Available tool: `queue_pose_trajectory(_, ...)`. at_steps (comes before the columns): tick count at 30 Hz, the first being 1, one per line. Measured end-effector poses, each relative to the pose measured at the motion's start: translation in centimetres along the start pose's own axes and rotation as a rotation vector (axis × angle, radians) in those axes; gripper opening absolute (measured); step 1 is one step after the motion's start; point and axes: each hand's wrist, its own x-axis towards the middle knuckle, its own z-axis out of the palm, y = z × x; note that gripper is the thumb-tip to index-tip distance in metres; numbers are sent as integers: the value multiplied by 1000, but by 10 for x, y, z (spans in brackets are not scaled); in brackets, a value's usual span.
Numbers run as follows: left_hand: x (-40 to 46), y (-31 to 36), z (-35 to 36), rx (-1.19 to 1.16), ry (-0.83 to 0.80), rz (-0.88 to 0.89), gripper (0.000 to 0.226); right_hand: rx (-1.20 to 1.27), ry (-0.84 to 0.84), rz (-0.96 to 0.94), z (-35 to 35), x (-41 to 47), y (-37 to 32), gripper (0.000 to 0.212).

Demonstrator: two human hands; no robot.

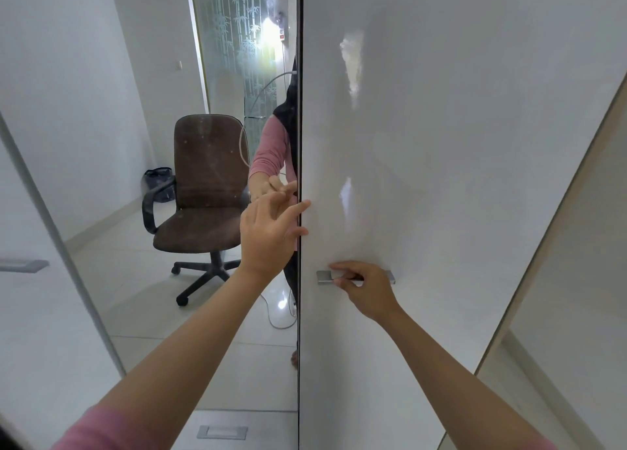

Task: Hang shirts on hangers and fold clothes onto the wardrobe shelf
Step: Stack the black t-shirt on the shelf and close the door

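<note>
The right hand [364, 288] curls its fingers around a flat metal handle [324, 277] on the shiny white door [441, 144] — the left hand [268, 235], fingers loose, touches the mirror's [135, 212] edge, holding nothing.

Your wardrobe shows two door panels side by side. The white glossy door [441, 178] fills the right half, upright and smooth, with light glare on its upper part. A flat silver handle [324, 277] sits horizontally near its left edge, low down. The mirrored door [169, 330] stands just to the left, its right edge meeting the white door along a dark vertical seam. No shirts, hangers or shelf are showing.
</note>
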Motion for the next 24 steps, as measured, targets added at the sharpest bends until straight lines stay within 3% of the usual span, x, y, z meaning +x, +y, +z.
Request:
queue_pose_trajectory(12, 3, -4, 17, -40, -48, -101, 40, -13, 85, 34, 10, 17, 1, 30)
queue_pose_trajectory(24, 1, -1, 6, -90, -128, -118, 43, -28, 54, -2, 8, 7, -3, 31)
